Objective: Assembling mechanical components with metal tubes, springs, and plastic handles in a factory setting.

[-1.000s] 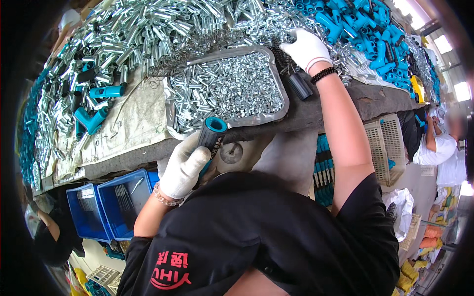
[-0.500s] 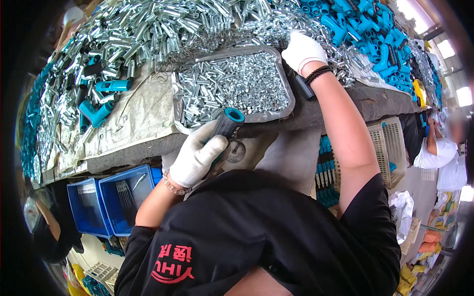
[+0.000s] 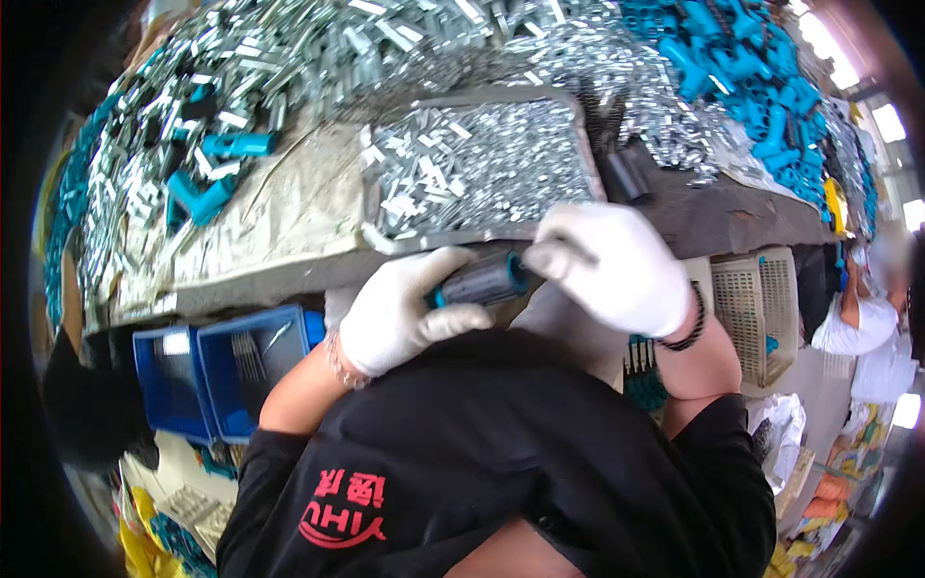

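My left hand [image 3: 409, 313], in a white glove, is wrapped round a black-and-teal tool handle [image 3: 479, 281] lying nearly level in front of my chest. The handle's open teal end points right. Close to that end is my gloved right hand [image 3: 612, 265], fingers pinched together and a little blurred; whatever they hold cannot be made out. Just beyond both hands, a grey tray [image 3: 453, 237] contains loose small metal parts [image 3: 511, 159], longer tubes at its left and smaller pieces at its right. A black cylindrical grip [image 3: 628, 173] lies right of the tray.
Shiny metal tubes [image 3: 337, 58] are heaped behind the tray; teal housings [image 3: 742, 67] are piled at far right. A few teal pieces [image 3: 198, 197] lie left. Below the table edge are blue bins [image 3: 171, 419] and a pale crate [image 3: 742, 308]. Another person [image 3: 853, 323] is at right.
My right hand has come back from the metal pile beyond the tray to the handle's open end. My left hand has tilted the handle from upright to nearly level, facing right.
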A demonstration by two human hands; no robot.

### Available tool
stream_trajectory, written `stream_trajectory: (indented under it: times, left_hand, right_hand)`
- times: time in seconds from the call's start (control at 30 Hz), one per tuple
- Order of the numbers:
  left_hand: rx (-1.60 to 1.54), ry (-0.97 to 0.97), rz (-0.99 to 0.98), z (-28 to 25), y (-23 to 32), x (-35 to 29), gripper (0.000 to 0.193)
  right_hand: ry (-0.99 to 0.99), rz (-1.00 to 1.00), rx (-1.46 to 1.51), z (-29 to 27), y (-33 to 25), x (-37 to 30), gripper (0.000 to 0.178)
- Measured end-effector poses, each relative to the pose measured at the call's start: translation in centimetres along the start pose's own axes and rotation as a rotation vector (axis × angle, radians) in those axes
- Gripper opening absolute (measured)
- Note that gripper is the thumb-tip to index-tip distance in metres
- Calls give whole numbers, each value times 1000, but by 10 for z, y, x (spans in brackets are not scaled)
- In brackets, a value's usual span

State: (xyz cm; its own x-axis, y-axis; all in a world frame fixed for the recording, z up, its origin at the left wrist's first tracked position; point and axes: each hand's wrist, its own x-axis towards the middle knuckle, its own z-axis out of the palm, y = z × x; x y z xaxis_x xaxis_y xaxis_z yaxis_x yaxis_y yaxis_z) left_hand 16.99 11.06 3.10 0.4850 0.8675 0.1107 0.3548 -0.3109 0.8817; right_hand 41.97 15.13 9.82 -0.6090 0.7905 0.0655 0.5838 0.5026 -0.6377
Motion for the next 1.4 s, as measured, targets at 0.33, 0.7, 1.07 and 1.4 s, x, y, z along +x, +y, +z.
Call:
stream_trajectory:
  times: [0.33, 0.7, 1.07, 1.4]
  left_hand:
    - [-173, 178, -149, -12, 3, -7, 70]
    - [-262, 279, -331, -16, -10, -27, 61]
    - [-243, 254, -264, -21, 9, -69, 47]
    - [-626, -105, -360, -31, 13, -96, 64]
  right_hand:
    - [949, 257, -296, -110, 173, 73, 40]
    - [719, 513, -550, -193, 188, 110, 63]
    - [477, -266, 478, 21, -36, 33, 28]
    - [217, -625, 485, 29, -23, 4, 54]
